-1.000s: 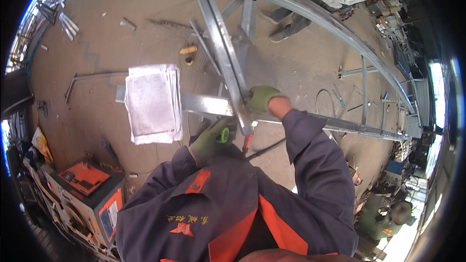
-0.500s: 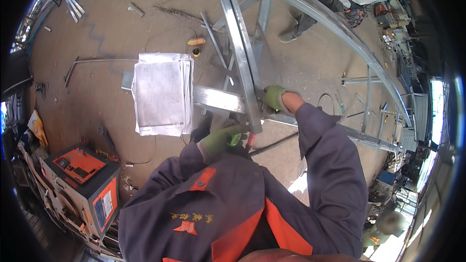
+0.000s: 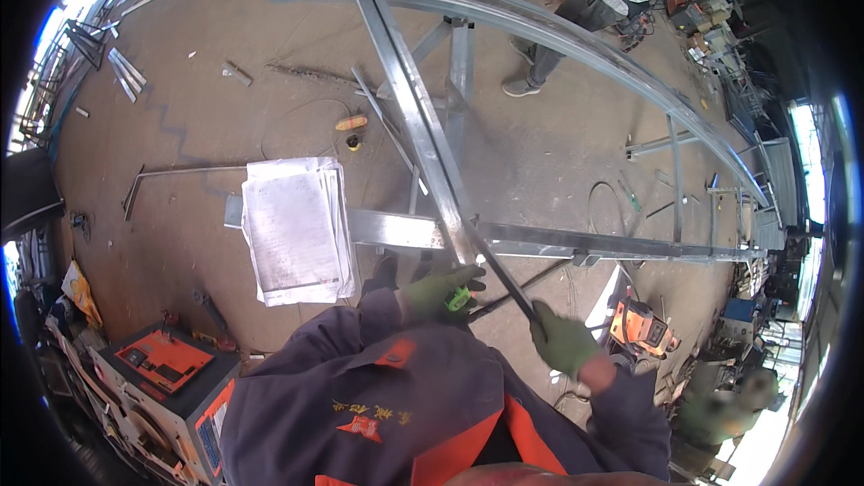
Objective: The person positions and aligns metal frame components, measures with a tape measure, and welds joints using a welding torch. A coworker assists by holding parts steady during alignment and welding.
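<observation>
My left hand (image 3: 441, 295), in a green work glove, is closed around a small bright green object (image 3: 460, 299) that looks like a tape measure. Its fingertips lie by the near end of a silvery channel beam (image 3: 409, 94), which slants away to a curved metal rail (image 3: 540, 22). Also gloved in green, my right hand (image 3: 562, 342) grips the near end of a narrow dark bar (image 3: 508, 279). The bar's far end meets the slanted beam where it crosses a horizontal metal beam (image 3: 576, 238). Fingers of the right hand are partly hidden.
A stack of paper sheets (image 3: 295, 229) lies on the horizontal beam's left end. An orange-and-black machine (image 3: 171, 364) stands at lower left, an orange tool (image 3: 641, 328) at right. A person's legs (image 3: 538, 67) show beyond the rail; another person (image 3: 729, 409) is at lower right.
My right hand has moved from beside the slanted beam toward me, with the dark bar now showing in it. My left hand is slightly lower and farther right; the whole view has shifted.
</observation>
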`<state>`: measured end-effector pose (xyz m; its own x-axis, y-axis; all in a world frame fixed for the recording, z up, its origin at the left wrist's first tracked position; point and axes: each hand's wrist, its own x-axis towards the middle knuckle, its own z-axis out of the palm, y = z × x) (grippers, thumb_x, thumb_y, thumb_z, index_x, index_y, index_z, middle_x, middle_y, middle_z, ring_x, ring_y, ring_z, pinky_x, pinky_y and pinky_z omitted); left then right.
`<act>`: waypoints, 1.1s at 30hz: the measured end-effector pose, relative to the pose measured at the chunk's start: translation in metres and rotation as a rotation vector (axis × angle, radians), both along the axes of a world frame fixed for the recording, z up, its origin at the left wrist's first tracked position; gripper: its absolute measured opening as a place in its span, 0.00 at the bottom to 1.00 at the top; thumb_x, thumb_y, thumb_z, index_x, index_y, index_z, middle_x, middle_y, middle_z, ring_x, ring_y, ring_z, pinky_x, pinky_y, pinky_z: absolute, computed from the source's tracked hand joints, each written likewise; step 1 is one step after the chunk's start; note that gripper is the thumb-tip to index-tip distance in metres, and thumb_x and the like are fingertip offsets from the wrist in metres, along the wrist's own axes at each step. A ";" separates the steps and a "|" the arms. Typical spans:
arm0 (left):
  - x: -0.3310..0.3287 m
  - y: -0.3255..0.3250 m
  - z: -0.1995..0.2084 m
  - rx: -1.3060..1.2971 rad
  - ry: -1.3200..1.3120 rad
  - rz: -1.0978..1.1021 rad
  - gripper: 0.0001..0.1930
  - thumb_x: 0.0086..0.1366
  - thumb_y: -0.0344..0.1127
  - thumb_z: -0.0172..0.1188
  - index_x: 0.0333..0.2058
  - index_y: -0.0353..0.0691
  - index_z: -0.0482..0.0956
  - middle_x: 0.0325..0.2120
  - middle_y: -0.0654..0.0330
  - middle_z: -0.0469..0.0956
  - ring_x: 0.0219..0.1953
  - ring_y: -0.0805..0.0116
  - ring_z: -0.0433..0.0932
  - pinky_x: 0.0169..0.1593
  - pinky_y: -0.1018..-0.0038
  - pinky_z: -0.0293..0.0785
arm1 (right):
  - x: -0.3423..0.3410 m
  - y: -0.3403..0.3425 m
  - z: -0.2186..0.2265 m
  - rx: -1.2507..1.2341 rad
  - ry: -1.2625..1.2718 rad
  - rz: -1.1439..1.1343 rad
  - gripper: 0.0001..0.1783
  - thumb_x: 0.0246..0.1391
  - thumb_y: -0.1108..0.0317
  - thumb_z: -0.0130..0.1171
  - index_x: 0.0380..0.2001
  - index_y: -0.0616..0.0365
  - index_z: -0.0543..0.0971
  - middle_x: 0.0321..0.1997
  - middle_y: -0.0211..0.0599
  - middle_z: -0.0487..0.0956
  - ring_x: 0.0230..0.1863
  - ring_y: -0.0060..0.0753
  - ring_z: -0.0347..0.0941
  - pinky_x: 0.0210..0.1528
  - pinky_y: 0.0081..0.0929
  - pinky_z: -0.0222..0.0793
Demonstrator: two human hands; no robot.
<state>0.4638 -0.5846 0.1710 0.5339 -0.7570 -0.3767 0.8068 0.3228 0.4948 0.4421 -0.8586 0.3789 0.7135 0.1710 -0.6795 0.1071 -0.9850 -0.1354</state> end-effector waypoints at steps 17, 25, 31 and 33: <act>0.008 -0.066 -0.028 -0.065 0.344 0.074 0.23 0.85 0.56 0.58 0.60 0.42 0.79 0.47 0.54 0.85 0.43 0.52 0.90 0.43 0.50 0.91 | -0.170 -0.078 -0.064 0.089 0.001 -0.481 0.22 0.77 0.57 0.57 0.70 0.43 0.79 0.47 0.49 0.91 0.49 0.55 0.89 0.52 0.50 0.84; -0.013 -0.074 -0.011 -0.049 -0.301 0.054 0.35 0.75 0.28 0.71 0.76 0.40 0.66 0.55 0.54 0.85 0.55 0.61 0.87 0.58 0.61 0.87 | -0.202 -0.111 -0.119 0.258 -0.043 -0.428 0.16 0.75 0.52 0.58 0.55 0.42 0.88 0.52 0.39 0.92 0.55 0.47 0.90 0.58 0.46 0.84; -0.025 -0.097 0.000 -0.071 0.378 0.093 0.28 0.81 0.28 0.64 0.76 0.39 0.69 0.59 0.53 0.85 0.59 0.61 0.87 0.63 0.64 0.86 | -0.232 -0.126 -0.141 0.373 -0.097 -0.594 0.16 0.77 0.51 0.56 0.55 0.41 0.87 0.49 0.42 0.92 0.48 0.57 0.90 0.53 0.56 0.83; -0.024 -0.101 0.005 0.075 0.207 0.094 0.26 0.82 0.30 0.63 0.74 0.39 0.71 0.59 0.53 0.85 0.60 0.62 0.87 0.64 0.64 0.86 | -0.228 -0.130 -0.151 0.410 -0.144 -0.610 0.16 0.77 0.51 0.56 0.55 0.42 0.86 0.49 0.42 0.92 0.47 0.59 0.89 0.51 0.57 0.83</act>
<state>0.4396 -0.6854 0.1764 0.5061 -0.6734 -0.5388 0.8617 0.3694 0.3478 0.2139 -0.9881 0.2281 0.8399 -0.0637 -0.5391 -0.3972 -0.7489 -0.5305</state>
